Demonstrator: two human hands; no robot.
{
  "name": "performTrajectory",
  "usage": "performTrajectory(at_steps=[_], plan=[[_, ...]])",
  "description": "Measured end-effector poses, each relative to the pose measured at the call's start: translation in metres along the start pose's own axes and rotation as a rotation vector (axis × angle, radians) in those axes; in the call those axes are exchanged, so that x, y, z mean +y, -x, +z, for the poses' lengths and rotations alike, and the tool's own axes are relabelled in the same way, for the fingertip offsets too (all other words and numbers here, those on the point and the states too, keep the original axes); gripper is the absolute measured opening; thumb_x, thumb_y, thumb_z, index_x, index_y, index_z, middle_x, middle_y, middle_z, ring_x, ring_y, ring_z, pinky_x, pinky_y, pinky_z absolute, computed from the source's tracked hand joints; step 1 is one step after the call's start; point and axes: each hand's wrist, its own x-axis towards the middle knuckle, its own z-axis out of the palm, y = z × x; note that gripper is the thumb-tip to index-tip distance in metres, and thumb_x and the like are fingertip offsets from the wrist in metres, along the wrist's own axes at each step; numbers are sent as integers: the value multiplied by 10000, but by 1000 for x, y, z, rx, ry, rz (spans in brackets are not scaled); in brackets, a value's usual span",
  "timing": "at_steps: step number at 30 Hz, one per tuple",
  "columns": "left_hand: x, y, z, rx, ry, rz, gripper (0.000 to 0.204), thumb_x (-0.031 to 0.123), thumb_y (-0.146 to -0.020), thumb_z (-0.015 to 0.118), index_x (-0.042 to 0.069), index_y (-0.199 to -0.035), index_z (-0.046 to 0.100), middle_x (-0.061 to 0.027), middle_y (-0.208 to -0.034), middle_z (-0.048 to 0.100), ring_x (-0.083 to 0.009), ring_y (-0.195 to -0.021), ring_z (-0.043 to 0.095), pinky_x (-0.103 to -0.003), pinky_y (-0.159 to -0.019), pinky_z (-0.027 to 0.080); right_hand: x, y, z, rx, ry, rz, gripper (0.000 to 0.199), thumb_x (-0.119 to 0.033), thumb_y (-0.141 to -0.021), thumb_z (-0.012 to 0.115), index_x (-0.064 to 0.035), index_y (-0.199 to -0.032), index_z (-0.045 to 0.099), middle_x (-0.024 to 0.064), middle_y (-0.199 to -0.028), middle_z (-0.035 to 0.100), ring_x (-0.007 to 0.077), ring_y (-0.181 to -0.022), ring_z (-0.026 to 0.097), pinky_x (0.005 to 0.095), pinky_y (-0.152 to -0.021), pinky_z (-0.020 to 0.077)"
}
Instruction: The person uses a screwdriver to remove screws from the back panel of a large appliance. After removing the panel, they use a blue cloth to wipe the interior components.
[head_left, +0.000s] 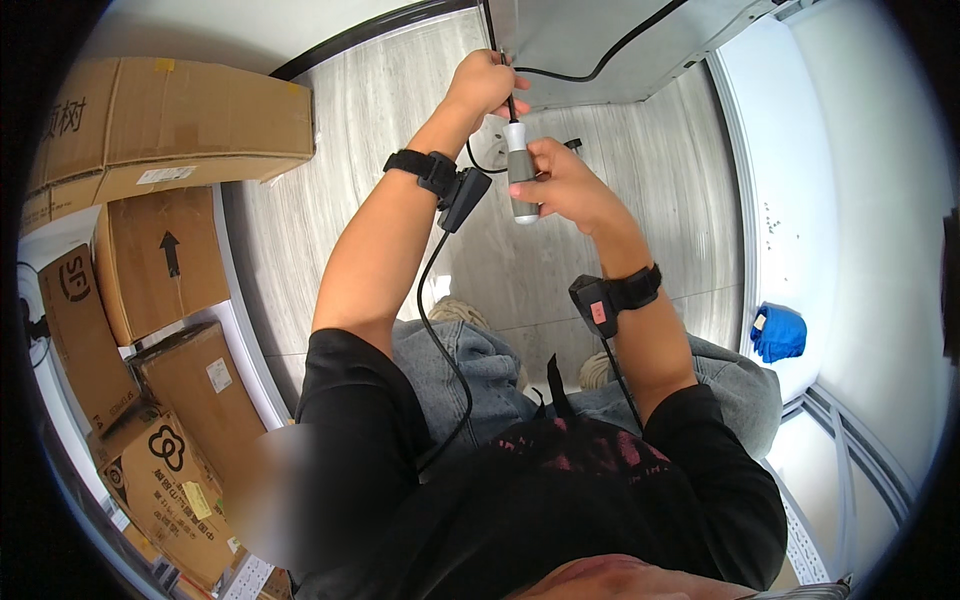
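Note:
My right hand [562,183] grips a screwdriver [520,170] by its grey-and-white handle, the shaft pointing up toward the grey panel [600,35] above. My left hand [485,80] is raised higher, its fingers pinched around the screwdriver's shaft near the tip, at the panel's lower edge beside a black cable [610,60]. Both wrists carry black strap-on devices [455,190], each with a thin black wire running down toward my body. I am seated or crouched, with grey jeans and a black shirt below.
Several brown cardboard boxes [160,260] are stacked at the left, one long box [170,125] on top. Pale wood-look floor [340,150] lies between. A white surface [800,200] runs along the right, with a blue cloth-like item [778,333] on it.

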Motion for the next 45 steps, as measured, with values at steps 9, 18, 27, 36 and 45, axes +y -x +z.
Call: performTrajectory(at_steps=[9,18,27,36,45], plan=[[-1,-2,0,78,-36,22,324,114,-876,601,-74,-1128,522,-96,-809,629,-153,-598,642,-252,-496,538,-2,-2,2,-5,106,13,449,-165,-770,701,-2,-1129,485,52,-868,590,135,-742,573,323,-615,477],[3,1,1,36,27,6,304,60,-914,466,-76,-1185,478,-141,-901,648,-184,-636,666,-260,-509,552,-6,5,-9,-18,94,34,433,-174,-746,729,-17,-1091,521,52,-893,594,134,-769,571,299,-608,464],[1,2,-3,-51,84,-11,352,47,-910,435,-52,-1246,403,-158,-944,640,-233,-700,679,-301,-574,581,6,-2,-8,54,155,-17,351,-117,-711,761,-7,-964,544,21,-793,553,106,-701,514,256,-609,417],[4,14,-6,-54,242,82,249,165,-939,451,-10,-1056,584,-113,-871,649,-192,-662,657,-266,-595,561,18,6,-25,115,266,-31,390,-86,-694,756,3,-995,526,18,-788,521,116,-711,497,271,-625,417],[-30,1,44,-128,223,-86,170,116,-916,464,8,-1008,557,-117,-852,645,-167,-650,642,-240,-552,541,41,42,-75,20,377,91,354,-81,-664,755,-15,-917,517,27,-757,499,138,-721,482,288,-640,402]])
